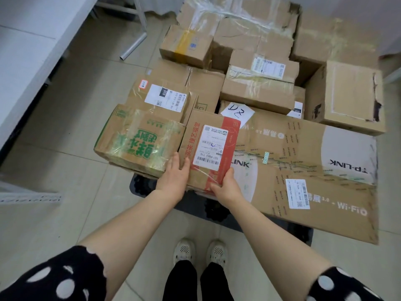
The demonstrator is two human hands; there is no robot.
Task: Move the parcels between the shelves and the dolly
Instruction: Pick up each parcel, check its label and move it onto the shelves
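A small brown and red parcel (208, 146) with a white shipping label lies on top of the pile on the dolly (143, 185). My left hand (174, 173) presses flat against its near left side, fingers straight. My right hand (226, 185) grips its near right corner, thumb on top. Left of it sits a parcel with green print (134, 140). To the right lies a large flat TP-LINK carton (308, 170). Several more cardboard parcels are stacked behind, among them a labelled one (167, 98).
The dark dolly deck shows under the pile's near edge, just ahead of my white shoes (200, 250). A white shelf frame (30, 197) stands at the left and a white surface (23, 51) runs along the upper left. A film roll (133, 45) lies on the tiled floor.
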